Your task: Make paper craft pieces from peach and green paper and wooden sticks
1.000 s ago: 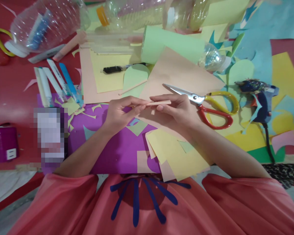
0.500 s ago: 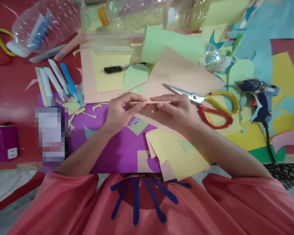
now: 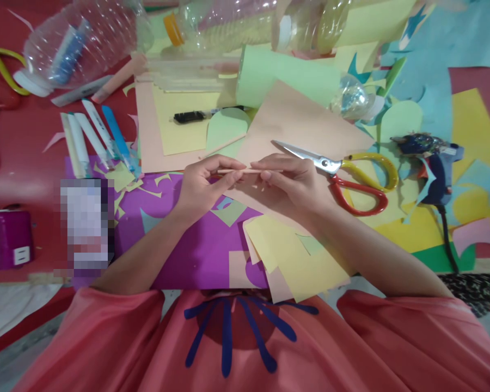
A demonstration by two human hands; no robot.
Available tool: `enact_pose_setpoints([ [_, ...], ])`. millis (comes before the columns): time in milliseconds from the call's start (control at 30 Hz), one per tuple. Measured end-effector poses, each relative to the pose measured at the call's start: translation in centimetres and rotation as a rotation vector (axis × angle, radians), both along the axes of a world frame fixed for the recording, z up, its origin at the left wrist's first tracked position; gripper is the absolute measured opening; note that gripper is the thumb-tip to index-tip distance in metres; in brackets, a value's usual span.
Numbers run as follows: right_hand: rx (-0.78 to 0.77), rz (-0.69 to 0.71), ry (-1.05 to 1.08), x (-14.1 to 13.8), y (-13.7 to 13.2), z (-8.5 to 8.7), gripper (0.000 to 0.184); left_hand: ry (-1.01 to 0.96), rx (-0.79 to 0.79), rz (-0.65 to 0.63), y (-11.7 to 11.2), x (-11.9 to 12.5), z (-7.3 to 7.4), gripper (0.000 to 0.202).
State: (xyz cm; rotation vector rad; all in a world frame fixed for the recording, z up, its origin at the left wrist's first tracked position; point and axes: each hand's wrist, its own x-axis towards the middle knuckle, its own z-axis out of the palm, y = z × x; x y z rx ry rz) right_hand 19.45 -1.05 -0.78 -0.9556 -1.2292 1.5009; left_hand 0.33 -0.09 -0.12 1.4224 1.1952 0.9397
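A thin, pale pink rolled paper stick (image 3: 252, 171) lies level between my two hands. My left hand (image 3: 207, 182) pinches its left part between thumb and fingers. On the other side my right hand (image 3: 294, 177) pinches the right part the same way, and the fingertips almost meet. Just beyond my left hand a similar thin paper stick (image 3: 224, 146) rests on a green rounded paper piece (image 3: 228, 124). Scissors (image 3: 330, 166) with yellow and red handles lie beside my right hand, blades towards the upper left. Under my hands is a pink paper sheet (image 3: 298, 117).
Clear plastic bottles (image 3: 228, 24) lie along the back, one wrapped in green paper (image 3: 286, 76). Several markers (image 3: 116, 130) and a black pen (image 3: 190, 116) are at left and centre. A glue gun (image 3: 436, 169) stands at right. Yellow sheets (image 3: 306, 258) and scraps cover the purple paper (image 3: 188, 250).
Both hands hold nearly the same pose on the paper stick. My right fingers have shifted very slightly; the view has moved a little.
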Motion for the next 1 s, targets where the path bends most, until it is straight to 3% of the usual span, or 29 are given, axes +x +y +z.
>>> enact_pose_setpoints([
  [100, 0.054, 0.029, 0.042, -0.2, -0.1, 0.1, 0.010, -0.041, -0.004, 0.014, 0.2, 0.0, -0.1, 0.024],
  [200, -0.025, 0.037, 0.089, -0.5, -0.3, 0.7, 0.012, -0.059, 0.018, 0.082, 0.6, -0.1, 0.0, 0.027],
  [367, -0.090, -0.139, 0.118, -0.7, -0.3, 0.7, 0.020, -0.034, 0.061, 0.217, 1.0, -0.5, -0.3, 0.034],
  [533, 0.021, -0.142, -0.091, 0.0, 0.4, 0.0, 0.041, -0.073, 0.155, 0.356, 1.5, -0.9, -1.2, 0.040],
  [767, -0.048, -0.052, -0.146, 0.0, 0.0, 0.3, 0.055, -0.110, 0.135, 0.329, 1.2, -1.0, -1.0, 0.060],
  [1000, -0.118, -0.138, -0.037, -0.5, 0.0, 0.3, 0.048, -0.045, 0.103, 0.289, 1.2, -0.7, -0.7, 0.060],
])
